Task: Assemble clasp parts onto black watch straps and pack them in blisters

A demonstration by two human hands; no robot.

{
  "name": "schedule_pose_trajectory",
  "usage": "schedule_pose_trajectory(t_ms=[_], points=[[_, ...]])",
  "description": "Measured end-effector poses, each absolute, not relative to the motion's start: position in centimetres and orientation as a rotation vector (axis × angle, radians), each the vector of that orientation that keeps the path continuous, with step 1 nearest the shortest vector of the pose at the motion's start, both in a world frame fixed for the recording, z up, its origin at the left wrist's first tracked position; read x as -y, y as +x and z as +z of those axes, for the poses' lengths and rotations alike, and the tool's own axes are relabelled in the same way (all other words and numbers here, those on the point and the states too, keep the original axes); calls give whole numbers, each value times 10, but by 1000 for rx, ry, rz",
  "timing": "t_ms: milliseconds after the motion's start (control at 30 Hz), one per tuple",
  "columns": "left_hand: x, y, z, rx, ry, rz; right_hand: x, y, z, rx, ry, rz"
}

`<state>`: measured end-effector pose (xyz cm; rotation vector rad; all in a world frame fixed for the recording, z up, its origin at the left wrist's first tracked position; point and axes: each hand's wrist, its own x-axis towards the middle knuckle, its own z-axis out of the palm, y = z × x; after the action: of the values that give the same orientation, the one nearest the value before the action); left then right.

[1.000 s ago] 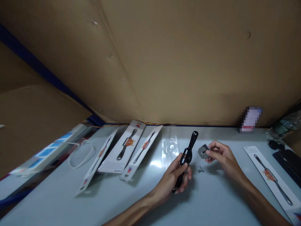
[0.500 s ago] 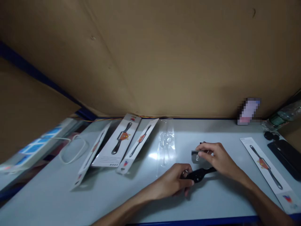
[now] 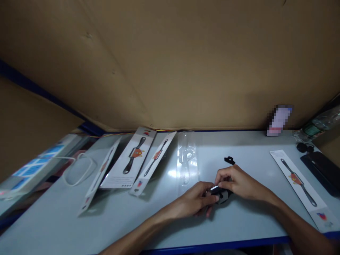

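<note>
Head view: black tool [image 3: 224, 199], one — near the front of the tabletop [image 3: 170, 230], left hand [image 3: 199, 198] fingers wrapped round it; metal blade [image 3: 214, 189], one — against the tool, pinched by right hand [image 3: 236, 182] fingers; black plate [image 3: 229, 160], lying beyond.

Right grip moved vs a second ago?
Yes. Judged against the clear plastic tray, the right grip is now nearer the person and slightly further left, closer to the tray.
</note>
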<state>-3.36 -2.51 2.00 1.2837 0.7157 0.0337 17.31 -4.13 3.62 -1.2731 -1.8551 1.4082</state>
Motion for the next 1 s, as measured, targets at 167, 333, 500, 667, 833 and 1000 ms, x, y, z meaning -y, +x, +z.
schedule_pose_trajectory(t_ms=[167,333,500,667,833,1000], points=[[28,-31,15,-722,1292,55,43,167,35,1773,-1351,1388],[31,-30,20,-766,1243,128,41,173,43,1743,-1484,956],[23,-34,37,-862,1148,397,27,209,49,1406,-1546,329],[13,-39,45,-948,1033,635,13,232,31,1733,-1866,399],[13,-37,37,-932,1047,588,13,219,15,2000,-2049,356],[15,-34,28,-901,1080,541,14,211,4,2059,-2101,325]])
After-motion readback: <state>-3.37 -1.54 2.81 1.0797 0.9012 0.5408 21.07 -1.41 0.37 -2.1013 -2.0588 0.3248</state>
